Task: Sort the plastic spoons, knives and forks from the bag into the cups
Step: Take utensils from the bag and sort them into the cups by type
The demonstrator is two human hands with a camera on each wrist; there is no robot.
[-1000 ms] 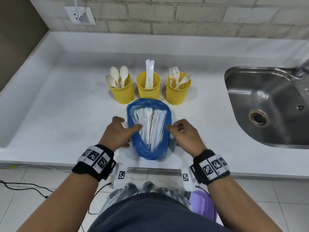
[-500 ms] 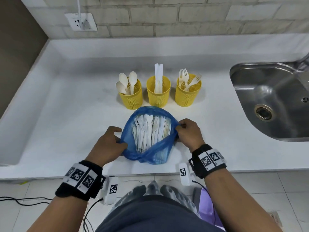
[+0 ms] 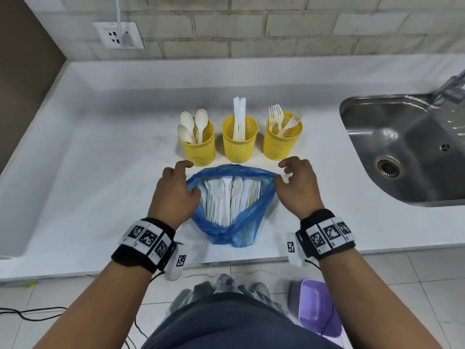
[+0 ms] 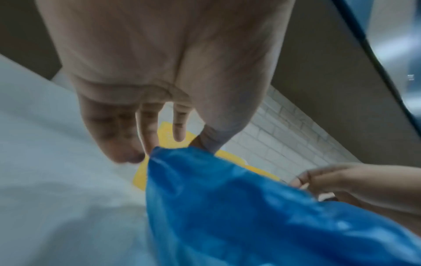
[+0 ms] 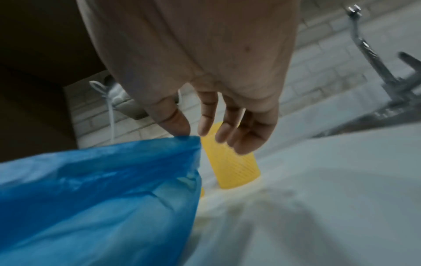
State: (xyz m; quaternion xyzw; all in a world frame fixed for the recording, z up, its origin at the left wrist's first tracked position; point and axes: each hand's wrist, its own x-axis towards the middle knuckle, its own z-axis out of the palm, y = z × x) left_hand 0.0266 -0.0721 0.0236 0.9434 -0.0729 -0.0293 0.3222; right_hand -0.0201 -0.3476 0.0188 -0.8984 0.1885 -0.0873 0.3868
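A blue plastic bag [image 3: 234,222] lies on the white worktop [image 3: 100,172] with its mouth stretched wide, and several white plastic utensils [image 3: 229,197] show inside. My left hand [image 3: 182,182] pinches the bag's left rim. My right hand [image 3: 284,176] holds the right rim with its thumb [image 5: 180,131], the other fingers hanging loose above a yellow cup [image 5: 230,162]. Just behind the bag stand three yellow mesh cups: spoons [image 3: 198,144] on the left, knives [image 3: 239,142] in the middle, forks [image 3: 281,139] on the right. In the left wrist view the bag [image 4: 250,207] fills the lower right.
A steel sink [image 3: 402,152] with a tap [image 3: 450,86] sits at the right. A wall socket [image 3: 118,35] with a cable is at the back left. A purple bin [image 3: 317,306] stands on the floor by my feet.
Both hands slid forward along the bag's rim towards the cups and pulled apart, stretching the mouth wider. The left fingers came out of the bag.
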